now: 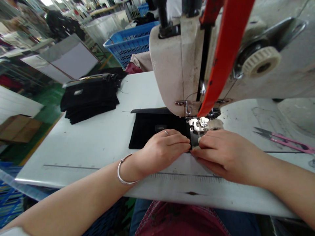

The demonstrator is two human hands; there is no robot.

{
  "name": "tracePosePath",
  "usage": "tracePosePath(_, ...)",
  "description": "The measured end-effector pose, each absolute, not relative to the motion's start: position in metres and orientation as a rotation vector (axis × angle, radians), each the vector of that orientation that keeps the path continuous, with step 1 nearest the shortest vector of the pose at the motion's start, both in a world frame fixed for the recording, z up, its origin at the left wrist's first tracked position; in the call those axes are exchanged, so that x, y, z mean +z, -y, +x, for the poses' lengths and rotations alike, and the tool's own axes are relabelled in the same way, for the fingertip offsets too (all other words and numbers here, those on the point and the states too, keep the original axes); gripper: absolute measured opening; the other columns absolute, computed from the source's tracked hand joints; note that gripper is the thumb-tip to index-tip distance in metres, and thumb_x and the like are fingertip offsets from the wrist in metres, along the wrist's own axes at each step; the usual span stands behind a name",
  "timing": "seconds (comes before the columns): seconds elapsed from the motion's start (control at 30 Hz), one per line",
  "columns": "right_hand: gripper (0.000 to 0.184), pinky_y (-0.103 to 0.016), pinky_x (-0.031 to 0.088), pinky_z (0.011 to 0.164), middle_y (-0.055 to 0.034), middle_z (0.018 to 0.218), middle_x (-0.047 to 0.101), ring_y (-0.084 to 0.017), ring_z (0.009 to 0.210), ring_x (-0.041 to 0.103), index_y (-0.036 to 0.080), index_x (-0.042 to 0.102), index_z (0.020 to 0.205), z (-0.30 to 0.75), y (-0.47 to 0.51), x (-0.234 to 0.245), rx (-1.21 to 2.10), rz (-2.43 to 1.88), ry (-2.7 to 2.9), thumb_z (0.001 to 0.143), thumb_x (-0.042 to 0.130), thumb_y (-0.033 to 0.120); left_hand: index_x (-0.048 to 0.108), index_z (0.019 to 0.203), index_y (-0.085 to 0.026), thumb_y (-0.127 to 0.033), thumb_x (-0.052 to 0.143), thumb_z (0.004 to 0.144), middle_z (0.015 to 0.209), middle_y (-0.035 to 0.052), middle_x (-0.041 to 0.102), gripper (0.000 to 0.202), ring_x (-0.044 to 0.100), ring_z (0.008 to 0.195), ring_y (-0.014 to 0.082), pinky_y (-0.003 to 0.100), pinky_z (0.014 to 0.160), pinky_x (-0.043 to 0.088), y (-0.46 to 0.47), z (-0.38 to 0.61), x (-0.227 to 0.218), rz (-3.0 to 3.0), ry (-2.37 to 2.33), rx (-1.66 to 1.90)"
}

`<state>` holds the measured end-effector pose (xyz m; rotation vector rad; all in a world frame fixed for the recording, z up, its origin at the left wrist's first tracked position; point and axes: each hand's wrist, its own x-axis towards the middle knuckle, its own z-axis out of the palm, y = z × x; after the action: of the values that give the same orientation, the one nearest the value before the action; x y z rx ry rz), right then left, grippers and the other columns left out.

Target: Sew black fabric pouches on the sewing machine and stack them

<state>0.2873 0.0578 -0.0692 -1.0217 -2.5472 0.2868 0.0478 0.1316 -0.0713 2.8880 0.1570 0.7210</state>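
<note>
A black fabric pouch piece (pixel 145 129) with a small label (pixel 160 128) lies flat on the machine table, its right edge beside the presser foot (pixel 196 124). My left hand (pixel 163 147) rests over its lower right part, fingers together and closed at the near corner. A ring and a bangle (pixel 122 170) are on that hand and wrist. Close by, my right hand (pixel 222 155) is closed, fingertips pinching the same corner just in front of the presser foot. The fingers hide the corner itself.
The sewing machine head (pixel 169 65) and its red bar (pixel 227 49) rise above the hands. A stack of black pouches (pixel 92 93) sits at the table's left. Pink-handled thread snips (pixel 283 137) lie at right. Beyond the table are a blue basket (pixel 133 41) and a cardboard box (pixel 21 127).
</note>
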Motion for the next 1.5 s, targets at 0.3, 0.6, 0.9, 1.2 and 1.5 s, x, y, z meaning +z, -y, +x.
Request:
tracePosePath(0.3,0.023,-0.034,0.033,0.07,-0.0034,0.083,0.061,-0.018,0.078,0.053,0.02,0.072,0.103,0.3,-0.061,-0.066,0.307,-0.955,2.547,0.101,0.05,0.027,0.07,0.102,-0.016,-0.011,0.056,0.097,0.108,0.0054,0.075,0.016,0.069,0.103,0.0147,0.03,0.093,0.058,-0.135,0.048,-0.072,2.753,-0.274,0.67)
tracePosePath(0.6,0.024,-0.036,0.031,0.067,-0.0031,0.077,0.059,-0.019,0.076,0.05,0.016,0.071,0.108,0.291,-0.062,-0.07,0.207,-0.895,2.578,0.101,0.049,0.022,0.072,0.102,-0.019,-0.014,0.058,0.098,0.108,0.0021,0.075,0.015,0.07,0.1,0.0141,0.029,0.093,0.056,-0.133,0.049,-0.071,2.678,-0.404,0.656)
tracePosePath(0.9,0.022,-0.035,0.033,0.069,-0.0049,0.083,0.064,-0.019,0.077,0.053,0.016,0.068,0.109,0.288,-0.062,-0.069,0.208,-0.933,2.551,0.1,0.049,0.023,0.072,0.104,-0.018,-0.013,0.059,0.097,0.107,0.0032,0.075,0.015,0.07,0.097,0.0132,0.027,0.092,0.057,-0.134,0.049,-0.074,2.623,-0.408,0.732)
tracePosePath(1.2,0.02,-0.035,0.034,0.069,-0.0032,0.083,0.064,-0.019,0.078,0.054,0.019,0.069,0.111,0.288,-0.06,-0.069,0.311,-0.972,2.575,0.096,0.055,0.022,0.067,0.101,-0.014,-0.007,0.057,0.096,0.104,0.0062,0.074,0.014,0.069,0.1,0.0169,0.034,0.095,0.057,-0.134,0.048,-0.071,2.772,-0.201,0.72)
tracePosePath(1.5,0.022,-0.038,0.048,0.089,-0.0054,0.113,0.07,-0.02,0.101,0.063,0.019,0.068,0.114,0.296,-0.058,-0.063,0.278,-0.947,2.465,0.097,0.056,0.022,0.067,0.106,-0.011,-0.006,0.055,0.096,0.107,0.0085,0.075,0.016,0.069,0.103,0.0168,0.033,0.097,0.058,-0.135,0.047,-0.069,2.811,-0.121,0.671)
